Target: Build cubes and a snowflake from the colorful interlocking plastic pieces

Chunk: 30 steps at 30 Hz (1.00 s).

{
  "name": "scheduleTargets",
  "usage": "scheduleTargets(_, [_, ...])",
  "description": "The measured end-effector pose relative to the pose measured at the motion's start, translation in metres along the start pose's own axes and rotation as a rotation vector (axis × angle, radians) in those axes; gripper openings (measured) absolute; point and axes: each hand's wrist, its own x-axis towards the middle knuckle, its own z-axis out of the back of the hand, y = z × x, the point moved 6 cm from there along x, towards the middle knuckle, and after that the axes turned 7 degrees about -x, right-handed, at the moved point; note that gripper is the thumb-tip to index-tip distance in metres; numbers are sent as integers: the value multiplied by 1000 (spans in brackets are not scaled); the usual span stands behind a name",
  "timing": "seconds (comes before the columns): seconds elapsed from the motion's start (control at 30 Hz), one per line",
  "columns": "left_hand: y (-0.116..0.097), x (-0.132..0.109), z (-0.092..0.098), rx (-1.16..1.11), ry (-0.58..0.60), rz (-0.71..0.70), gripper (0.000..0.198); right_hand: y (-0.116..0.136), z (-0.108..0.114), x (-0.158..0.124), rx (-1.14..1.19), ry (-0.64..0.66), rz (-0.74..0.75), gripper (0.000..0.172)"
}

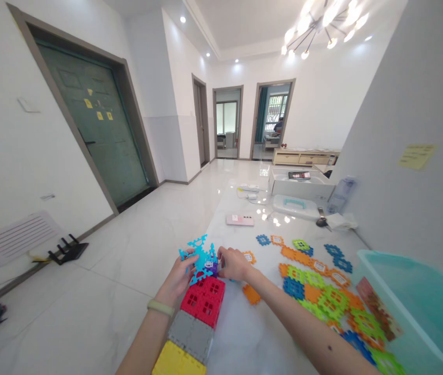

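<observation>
My left hand [181, 276], with a pale bangle at the wrist, is closed on a light blue toothed piece [202, 256]. A small purple piece [212, 267] with a white window sits at the right of the blue one. Against its right side my right hand [232, 263] has its fingers pinched; what they hold, if anything, is hidden. Just below the hands stands a row of joined blocks: red [204, 300] with window cutouts, then grey [190, 333], then yellow [178, 360] nearest me.
Orange, green and dark blue flat pieces [313, 292] lie across the table's right side, beside a teal bin [420, 312]. Farther back are a pink phone [240, 220], a white lidded case [295, 206], cables [250, 192] and a white box [299, 185].
</observation>
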Motion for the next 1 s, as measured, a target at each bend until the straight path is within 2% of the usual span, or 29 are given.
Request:
scheduleTargets(0.2, [0,0,-2,-9,27,-2,43,-1,2,-1,112,19,17,35])
scheduleTargets(0.4, [2,1,2,-28,-23,-2,46,-5,-4,4,152,-24,-12,25])
scheduleTargets(0.57, [3,1,2,-36,-21,1,45,-5,-8,7,193,-79,-14,17])
scheduleTargets(0.83, [3,2,-3,-73,32,-2,40,-7,-7,9,321,-170,23,30])
scheduleTargets(1.0, [5,8,5,-131,4,-9,35,-12,-15,9,407,-165,28,31])
